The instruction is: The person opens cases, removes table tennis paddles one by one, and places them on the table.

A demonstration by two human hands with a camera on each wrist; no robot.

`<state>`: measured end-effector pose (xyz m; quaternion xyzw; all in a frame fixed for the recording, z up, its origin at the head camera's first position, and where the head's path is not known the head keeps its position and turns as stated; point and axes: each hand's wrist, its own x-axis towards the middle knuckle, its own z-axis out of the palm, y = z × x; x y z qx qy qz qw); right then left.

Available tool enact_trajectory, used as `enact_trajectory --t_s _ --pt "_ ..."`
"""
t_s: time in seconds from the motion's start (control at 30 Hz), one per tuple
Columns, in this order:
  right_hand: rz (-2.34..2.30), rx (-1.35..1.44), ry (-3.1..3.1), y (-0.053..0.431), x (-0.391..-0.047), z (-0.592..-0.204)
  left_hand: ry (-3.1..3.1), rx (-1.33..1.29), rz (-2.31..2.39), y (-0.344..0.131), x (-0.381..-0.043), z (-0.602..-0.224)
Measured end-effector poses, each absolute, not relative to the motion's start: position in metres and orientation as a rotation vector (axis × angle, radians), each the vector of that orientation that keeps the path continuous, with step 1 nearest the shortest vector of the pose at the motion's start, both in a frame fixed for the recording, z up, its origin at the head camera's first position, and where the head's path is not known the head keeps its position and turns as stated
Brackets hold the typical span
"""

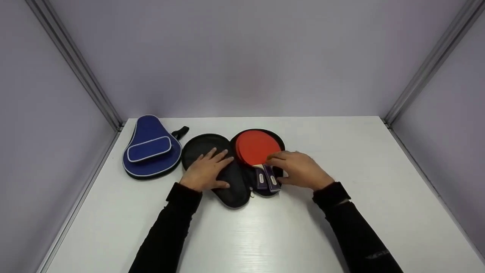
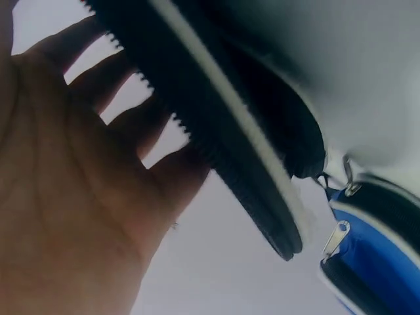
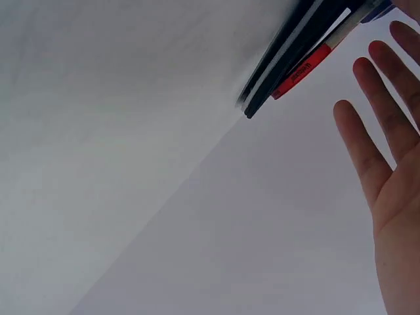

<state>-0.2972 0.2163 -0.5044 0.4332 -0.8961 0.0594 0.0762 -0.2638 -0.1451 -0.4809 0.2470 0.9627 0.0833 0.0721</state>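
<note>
A black paddle case lies unfolded, its lid half [image 1: 202,144] on the left and its other half [image 1: 280,140] on the right. Two red table tennis paddles [image 1: 259,146] are stacked in the right half, their purple handles [image 1: 261,180] toward the person. My left hand [image 1: 206,170] rests on the lid with fingers spread; in the left wrist view its fingers meet the toothed zipper edge [image 2: 147,82]. Over the handles hovers my right hand [image 1: 299,168], gripping nothing. The right wrist view shows that hand's straight fingers [image 3: 380,92] apart from the red paddle edge [image 3: 302,72].
To the left of the black case lies a blue paddle case [image 1: 151,163] with white piping, a front pocket and a black strap [image 1: 180,132]. Grey panels [image 1: 250,57] wall in the white table [image 1: 360,220] at the back and sides.
</note>
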Motion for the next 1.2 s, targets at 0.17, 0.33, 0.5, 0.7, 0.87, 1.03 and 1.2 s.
enact_trajectory --t_s 0.17,0.33,0.5,0.7,0.87,1.03,1.2 --pt "0.137 1.415 -2.596 0.21 -0.295 -0.51 2.899 0.725 0.254 -0.142 -0.267 -0.487" --pt "0.11 1.451 -2.553 0.207 -0.294 -0.511 2.912 0.733 0.267 -0.141 -0.266 -0.487" --pt "0.126 1.433 -2.528 0.208 -0.293 -0.506 2.917 0.742 0.27 -0.14 -0.266 -0.488" --pt "0.154 1.348 -2.419 0.209 -0.289 -0.489 2.931 0.745 0.238 -0.139 -0.266 -0.489" --pt "0.238 1.223 -2.349 0.214 -0.283 -0.474 2.932 0.734 0.234 -0.139 -0.264 -0.488" --pt "0.321 1.104 -2.3 0.221 -0.277 -0.458 2.931 0.729 0.234 -0.138 -0.265 -0.489" --pt "0.4 0.975 -2.344 0.229 -0.272 -0.44 2.925 0.728 0.233 -0.138 -0.266 -0.489"
